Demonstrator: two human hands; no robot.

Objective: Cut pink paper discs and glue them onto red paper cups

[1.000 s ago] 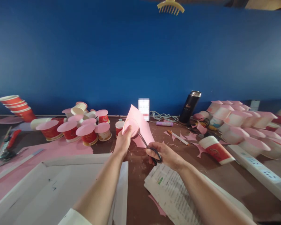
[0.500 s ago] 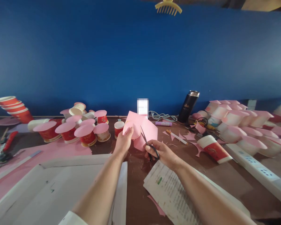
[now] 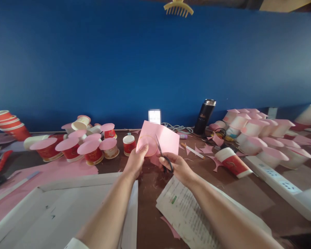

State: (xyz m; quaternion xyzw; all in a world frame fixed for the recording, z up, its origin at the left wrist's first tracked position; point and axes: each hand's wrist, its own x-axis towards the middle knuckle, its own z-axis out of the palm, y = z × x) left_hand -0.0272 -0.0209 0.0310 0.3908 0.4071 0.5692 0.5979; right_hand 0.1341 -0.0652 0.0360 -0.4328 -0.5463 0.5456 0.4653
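Pink paper (image 3: 168, 138) with a circle outlined on it is held up over the middle of the table. My left hand (image 3: 136, 160) pinches its lower left part, thumb on the circle. My right hand (image 3: 177, 167) has its fingers in the handles of dark scissors (image 3: 166, 162). The blades point up and lie against the paper at the right side of the circle. Just left of the paper stands a red paper cup (image 3: 129, 145). Printed sheets (image 3: 181, 204) lie beneath my right forearm.
Cups topped with pink discs (image 3: 90, 147) stand at left, more pink-topped cups (image 3: 272, 152) at right. A black flask (image 3: 204, 117), a tilted red cup (image 3: 233, 162), a power strip (image 3: 277, 176), pink scraps (image 3: 206, 149) and a white box lid (image 3: 88, 193) are around.
The view has shifted slightly to the right. The pink paper has turned a little, so more of the outlined circle shows. Both hands keep their hold.
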